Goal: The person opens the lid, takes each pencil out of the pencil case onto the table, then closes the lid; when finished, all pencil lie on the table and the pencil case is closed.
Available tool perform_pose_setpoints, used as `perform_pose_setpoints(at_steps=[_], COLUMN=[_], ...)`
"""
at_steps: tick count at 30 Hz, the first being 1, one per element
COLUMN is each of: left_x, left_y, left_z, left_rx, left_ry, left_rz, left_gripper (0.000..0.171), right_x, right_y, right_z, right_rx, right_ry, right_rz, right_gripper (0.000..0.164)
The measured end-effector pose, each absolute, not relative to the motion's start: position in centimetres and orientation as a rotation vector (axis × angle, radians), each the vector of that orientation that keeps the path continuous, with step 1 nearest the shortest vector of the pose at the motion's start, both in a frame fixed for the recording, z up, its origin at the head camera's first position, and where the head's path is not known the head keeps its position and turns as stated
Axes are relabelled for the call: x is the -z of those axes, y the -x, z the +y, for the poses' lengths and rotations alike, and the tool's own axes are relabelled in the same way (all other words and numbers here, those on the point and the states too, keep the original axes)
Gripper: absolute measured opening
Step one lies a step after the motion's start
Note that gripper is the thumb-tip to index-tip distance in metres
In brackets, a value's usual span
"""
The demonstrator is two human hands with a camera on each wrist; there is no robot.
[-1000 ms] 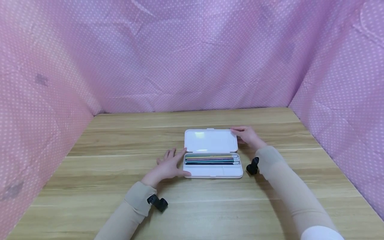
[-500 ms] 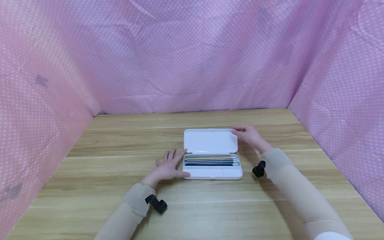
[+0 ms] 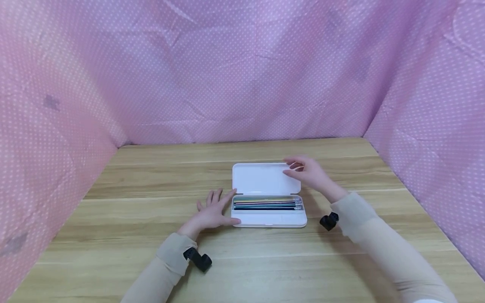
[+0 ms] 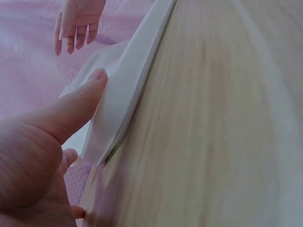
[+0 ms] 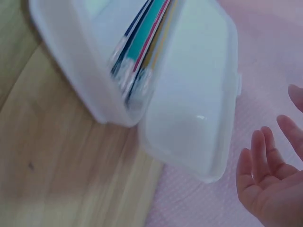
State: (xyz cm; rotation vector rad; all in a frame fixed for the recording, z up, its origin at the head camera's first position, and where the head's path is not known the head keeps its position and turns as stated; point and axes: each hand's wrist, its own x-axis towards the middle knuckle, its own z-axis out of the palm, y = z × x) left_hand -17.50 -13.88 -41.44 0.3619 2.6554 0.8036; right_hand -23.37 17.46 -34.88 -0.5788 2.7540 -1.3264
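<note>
A white pencil case (image 3: 261, 219) lies unfolded on the wooden table, its lid (image 3: 257, 178) tipped back on the far side. Several pencils (image 3: 265, 205) in different colours rest side by side in the rear compartment, eraser ends to the right. My left hand (image 3: 210, 214) is spread at the case's left end, thumb on the front corner and index finger near the hinge. In the left wrist view the straight thumb (image 4: 78, 109) touches the rim. Beside the lid's right end hovers my right hand (image 3: 311, 173), fingers loosely bent, holding nothing; the right wrist view shows a gap between it and the lid.
The wooden table (image 3: 151, 168) extends around the case on every side. Pink dotted cloth (image 3: 242, 75) hangs behind it and along both sides. A small black camera (image 3: 198, 259) sits on the left wrist, another camera (image 3: 329, 221) on the right.
My right hand has let go of the lid's far right corner and moved slightly up and left over it. The left hand stays in place, and the lid remains tipped back.
</note>
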Motion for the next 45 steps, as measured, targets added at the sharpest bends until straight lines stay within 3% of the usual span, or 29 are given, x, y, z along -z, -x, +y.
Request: perform_pose_setpoints(at_steps=[13,29,45], left_x=[41.8,41.6,41.7], left_y=[17.7,17.6,17.6], left_z=[-13.9,-13.9,-13.8], left_rx=[-0.806,-0.832,-0.849], left_ry=[-0.35,-0.344,-0.348], left_rz=[2.659,2.648,2.654], left_gripper=[0.094,0.094,0.094], right_x=[34.8,35.9,37.6], right_y=[21.0,20.1,20.6], right_z=[14.4,12.4,12.6], right_rx=[1.003,0.557,0.445], right_ry=[1.003,1.025,1.062], right_rz=[2.724,2.722,2.693], right_gripper=[0.039,0.035,0.029])
